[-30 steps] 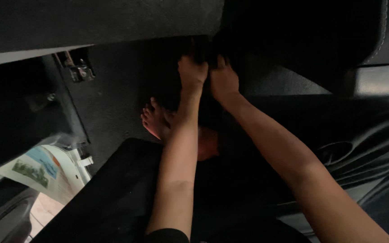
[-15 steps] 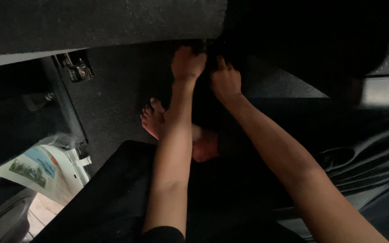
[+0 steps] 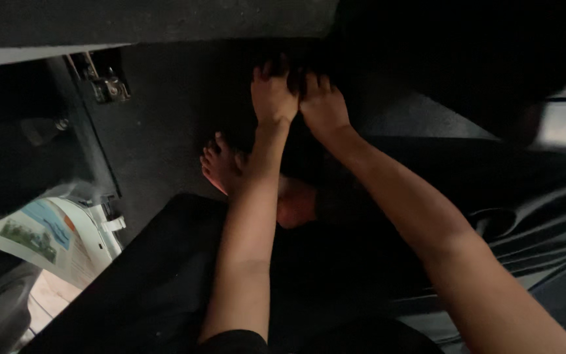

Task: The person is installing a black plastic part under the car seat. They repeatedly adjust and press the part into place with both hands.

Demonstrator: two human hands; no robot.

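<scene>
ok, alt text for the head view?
Two bare hands, left hand and right hand, reach side by side into a dark recess above a dark grey carpeted vehicle floor; what they touch is too dark to tell. A bare foot rests below, and a printed paper sheet lies lower left.

Both forearms are showing bare from the elbows down to the left hand [image 3: 273, 98] and the right hand [image 3: 322, 108], with no watch, ring or glove showing on either. A dark, probably black, short sleeve [image 3: 234, 341] is edging the left upper arm. Black trousers [image 3: 145, 288] are covering the legs, and a bare foot [image 3: 221, 167] is showing below them
</scene>
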